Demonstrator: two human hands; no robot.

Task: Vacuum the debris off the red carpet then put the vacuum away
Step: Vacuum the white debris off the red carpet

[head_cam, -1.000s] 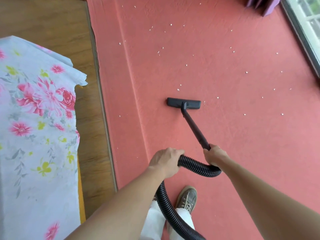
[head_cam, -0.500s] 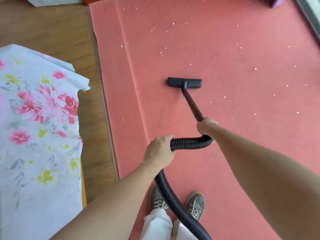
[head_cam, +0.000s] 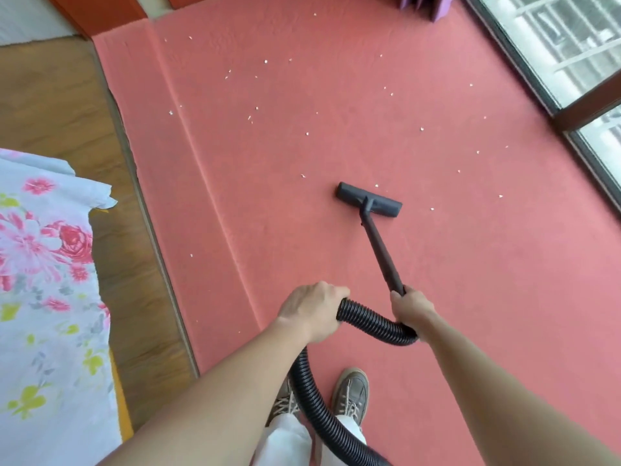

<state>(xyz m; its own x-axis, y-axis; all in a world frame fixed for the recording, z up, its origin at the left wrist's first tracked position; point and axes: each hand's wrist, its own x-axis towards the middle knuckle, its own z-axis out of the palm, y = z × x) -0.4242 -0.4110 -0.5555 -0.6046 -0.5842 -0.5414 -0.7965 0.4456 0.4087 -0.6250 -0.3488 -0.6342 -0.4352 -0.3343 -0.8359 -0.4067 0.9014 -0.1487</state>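
Observation:
The red carpet fills most of the floor ahead, with several small white bits of debris scattered over its far half and right side. A dark vacuum floor head rests flat on the carpet, joined by a black wand to a ribbed black hose. My right hand grips the wand's lower end where the hose starts. My left hand is closed around the hose a little further back. The hose loops down between my shoes and out of frame; the vacuum body is hidden.
A wooden floor strip borders the carpet on the left. A floral cloth covers something at the left edge. A sliding glass door frame runs along the right. Purple fabric sits at the carpet's far end. My shoes stand on the carpet.
The floor head was pushed forward, then drawn back and shifted to the right. My hands moved with it, and the view tilted up toward the window.

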